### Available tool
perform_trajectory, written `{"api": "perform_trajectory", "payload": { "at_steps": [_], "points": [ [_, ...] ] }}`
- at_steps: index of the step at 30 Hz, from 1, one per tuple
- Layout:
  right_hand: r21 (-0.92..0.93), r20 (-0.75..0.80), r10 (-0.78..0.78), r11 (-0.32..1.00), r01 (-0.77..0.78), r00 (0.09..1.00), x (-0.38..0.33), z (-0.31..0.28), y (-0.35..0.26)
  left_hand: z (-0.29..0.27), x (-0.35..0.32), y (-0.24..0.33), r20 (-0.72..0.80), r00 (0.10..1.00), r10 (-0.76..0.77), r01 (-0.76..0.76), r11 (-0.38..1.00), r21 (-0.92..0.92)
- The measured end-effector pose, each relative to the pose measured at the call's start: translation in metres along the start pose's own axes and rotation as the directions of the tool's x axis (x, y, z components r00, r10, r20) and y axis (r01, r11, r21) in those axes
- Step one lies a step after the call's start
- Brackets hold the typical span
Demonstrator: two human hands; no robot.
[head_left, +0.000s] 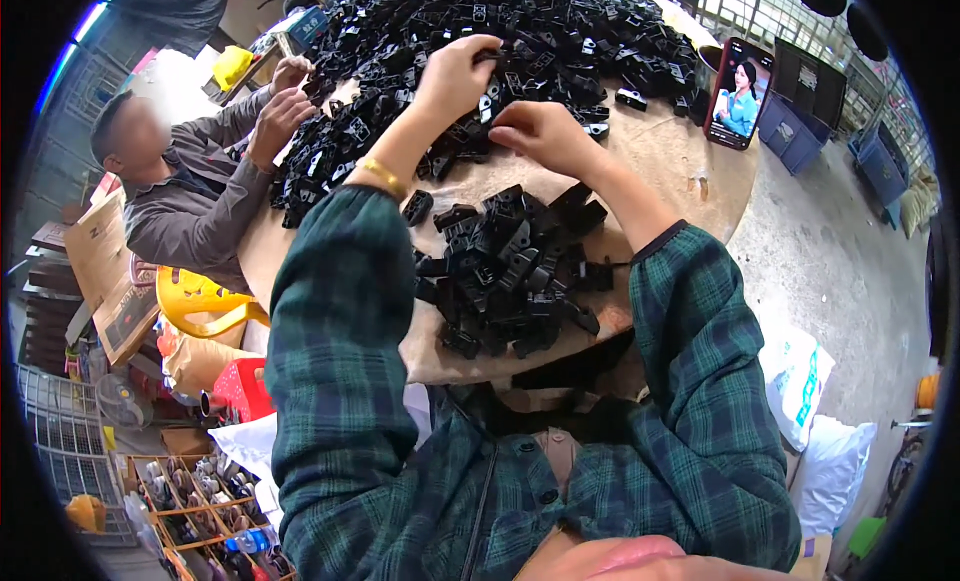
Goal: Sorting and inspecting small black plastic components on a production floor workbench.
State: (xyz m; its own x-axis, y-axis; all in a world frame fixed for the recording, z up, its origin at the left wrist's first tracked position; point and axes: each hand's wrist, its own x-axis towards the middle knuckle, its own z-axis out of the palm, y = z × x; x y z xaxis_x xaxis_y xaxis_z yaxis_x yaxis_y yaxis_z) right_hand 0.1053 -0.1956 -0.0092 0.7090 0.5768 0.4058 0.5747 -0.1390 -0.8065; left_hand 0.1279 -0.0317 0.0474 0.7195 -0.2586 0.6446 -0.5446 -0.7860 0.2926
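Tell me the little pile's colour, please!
The little pile is black, seen best in the head view.

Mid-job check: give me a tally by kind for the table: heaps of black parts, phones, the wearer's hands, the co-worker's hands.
Heaps of black parts: 2 (large far heap, smaller near heap)
Phone: 1
Wearer's hands: 2 (left hand, right hand)
Co-worker's hands: 2
Total: 7
Single parts overlap too much to count.

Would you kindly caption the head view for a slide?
Left hand and right hand at a large heap of black parts.
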Motion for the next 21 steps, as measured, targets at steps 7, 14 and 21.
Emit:
{"api": "perform_trajectory", "payload": {
  "at_steps": [7,14,21],
  "points": [
    [0.195,-0.147,-0.004,0.980,0.033,0.989,0.001,0.012,-0.004,-0.040,-0.073,0.005,0.269,0.761,-0.590,0.533,0.333,-0.778],
    [0.146,-0.142,-0.253,0.951,0.273,0.957,-0.010,0.024,-0.033,-0.043,-0.116,0.028,0.495,0.742,-0.451,0.454,-0.204,-0.867],
    [-0.184,-0.122,-0.441,0.890,0.417,0.889,-0.016,0.029,-0.050,-0.047,-0.123,0.037,0.517,0.712,-0.475,0.474,-0.217,-0.853]
  ]
}}
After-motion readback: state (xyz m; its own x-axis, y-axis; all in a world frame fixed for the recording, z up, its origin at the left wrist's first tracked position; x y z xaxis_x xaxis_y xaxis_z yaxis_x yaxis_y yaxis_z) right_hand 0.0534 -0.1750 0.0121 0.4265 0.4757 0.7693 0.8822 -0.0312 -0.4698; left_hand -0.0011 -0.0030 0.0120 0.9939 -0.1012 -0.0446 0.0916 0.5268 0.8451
